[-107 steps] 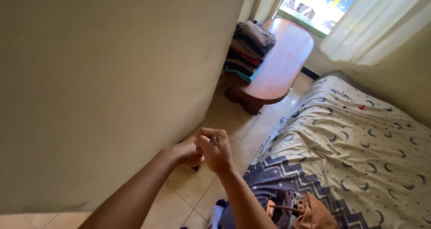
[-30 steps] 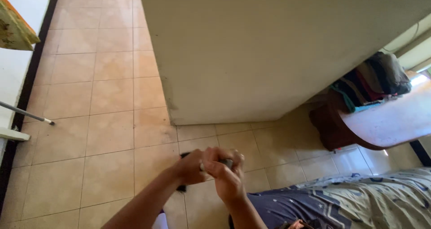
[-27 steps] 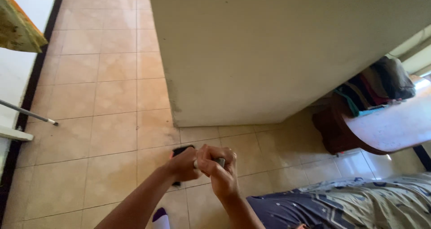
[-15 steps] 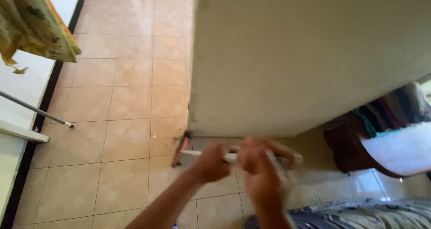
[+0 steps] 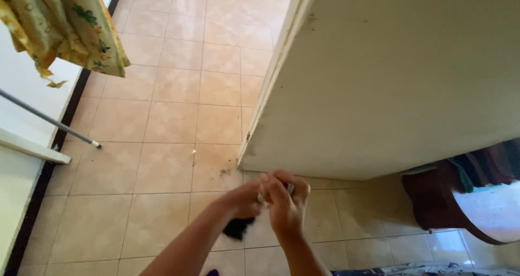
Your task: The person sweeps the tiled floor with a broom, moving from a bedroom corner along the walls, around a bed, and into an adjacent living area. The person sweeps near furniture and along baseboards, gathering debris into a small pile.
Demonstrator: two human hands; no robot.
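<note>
Both hands meet low in the middle of the view, above the tan tiled floor (image 5: 162, 119). The left hand (image 5: 244, 199) is curled closed around a pale, slim handle (image 5: 262, 198), of which only a short piece shows between the two hands; a dark, blurred tuft (image 5: 237, 228) hangs just below this hand, and it cannot be told whether it belongs to the handle. The right hand (image 5: 285, 203) is closed too, fingers wrapped over the same handle just to the right of the left hand, the two hands touching. Just beyond them, on the far side, the corner of a cream wall (image 5: 401, 86) comes down to the floor, with a few dark specks of dirt (image 5: 223, 172) on the tiles at its foot. To the far left a yellow flowered cloth (image 5: 70, 27) hangs over a white surface, and a thin grey pole (image 5: 49, 119) slants down to the floor beneath it. At the right edge stands a rounded wooden table (image 5: 476, 211) with folded clothes (image 5: 487, 165) stacked on it.
</note>
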